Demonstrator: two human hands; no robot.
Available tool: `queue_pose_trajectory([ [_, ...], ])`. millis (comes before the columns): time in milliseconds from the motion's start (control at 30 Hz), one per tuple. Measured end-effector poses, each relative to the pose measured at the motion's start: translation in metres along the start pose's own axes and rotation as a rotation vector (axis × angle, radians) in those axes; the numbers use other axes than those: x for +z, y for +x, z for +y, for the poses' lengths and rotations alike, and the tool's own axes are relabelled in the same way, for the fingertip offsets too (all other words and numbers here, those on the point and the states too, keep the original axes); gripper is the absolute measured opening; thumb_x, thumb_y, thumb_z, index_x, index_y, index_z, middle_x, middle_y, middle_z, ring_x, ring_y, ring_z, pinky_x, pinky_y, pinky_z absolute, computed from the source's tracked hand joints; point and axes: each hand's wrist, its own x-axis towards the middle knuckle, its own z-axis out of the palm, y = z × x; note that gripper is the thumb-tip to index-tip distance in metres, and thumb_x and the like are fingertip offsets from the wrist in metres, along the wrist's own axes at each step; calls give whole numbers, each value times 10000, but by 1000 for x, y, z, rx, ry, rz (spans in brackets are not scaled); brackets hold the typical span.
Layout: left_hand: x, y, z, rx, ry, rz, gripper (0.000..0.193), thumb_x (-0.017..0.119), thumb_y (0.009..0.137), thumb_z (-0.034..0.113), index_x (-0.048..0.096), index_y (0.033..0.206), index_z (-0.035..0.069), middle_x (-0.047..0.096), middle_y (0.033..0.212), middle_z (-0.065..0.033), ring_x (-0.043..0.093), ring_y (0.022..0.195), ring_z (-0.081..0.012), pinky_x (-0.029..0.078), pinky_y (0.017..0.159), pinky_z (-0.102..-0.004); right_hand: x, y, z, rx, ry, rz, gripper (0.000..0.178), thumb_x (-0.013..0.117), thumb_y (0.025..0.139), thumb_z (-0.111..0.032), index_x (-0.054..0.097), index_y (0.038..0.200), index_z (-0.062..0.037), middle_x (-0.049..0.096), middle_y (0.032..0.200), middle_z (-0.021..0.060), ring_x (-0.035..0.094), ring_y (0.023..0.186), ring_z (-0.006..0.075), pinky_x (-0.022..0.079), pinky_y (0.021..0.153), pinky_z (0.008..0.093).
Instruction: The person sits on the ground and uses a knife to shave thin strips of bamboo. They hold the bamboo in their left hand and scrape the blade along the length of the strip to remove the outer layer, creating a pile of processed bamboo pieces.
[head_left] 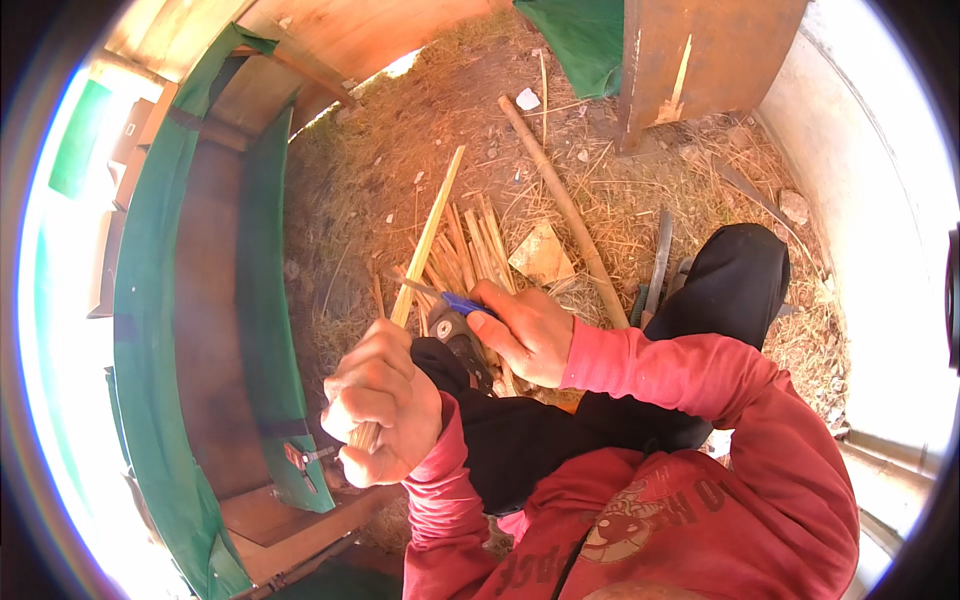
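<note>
My left hand (380,400) is wrapped round the lower part of a long, pale wooden stick (431,232), which points up and away from me. In my right hand (525,333) is a knife with a blue handle (466,304). Its blade (420,287) lies against the stick a little above my left fist. Part of the knife handle is hidden under my fingers. Below the stick, a bundle of split wooden sticks (470,250) lies on the ground by my shoe (455,335).
A long wooden pole (565,200) and a flat wood piece (542,255) lie on the straw-strewn ground. A dark curved blade (660,262) is beside my right knee. Green-covered framing (150,330) stands at left, a brown board (705,60) at far right, a pale wall (860,150) beyond.
</note>
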Motion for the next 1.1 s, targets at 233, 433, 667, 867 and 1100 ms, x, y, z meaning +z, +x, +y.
queue_pose_trajectory([
  [233,-17,-31,-26,-122,-195,231,438,379,944,442,340,632,137,280,523,0,221,558,-142,214,613,-355,4,-3,-1,-78,-164,-14,303,545,989,-343,506,1003,-43,580,595,185,604,538,411,453,484,502],
  [433,-24,-45,-36,-91,-162,333,379,440,899,381,315,632,142,237,532,3,199,581,-143,204,649,-359,19,18,27,-139,-398,80,266,598,963,-289,523,950,-34,595,626,157,603,521,363,450,456,445],
  [667,-35,-31,-22,-11,-140,366,327,445,830,306,325,587,123,279,501,1,218,514,-144,209,597,-363,-10,68,82,194,-473,293,347,513,1008,-357,540,1044,-13,569,578,148,569,469,302,440,459,427],
  [867,-38,-54,-100,-210,-70,438,317,493,814,179,336,567,58,331,557,-52,301,527,-167,247,529,-337,-20,56,93,394,-154,392,367,454,1025,-346,520,1149,-8,600,650,181,626,572,329,476,556,449],
  [1100,-44,-155,-210,-670,-225,635,347,502,846,283,321,598,120,301,557,-9,305,541,-151,300,601,-326,5,-34,166,655,-306,230,366,481,1009,-292,529,1262,-33,637,831,255,640,722,398,495,691,479],
])
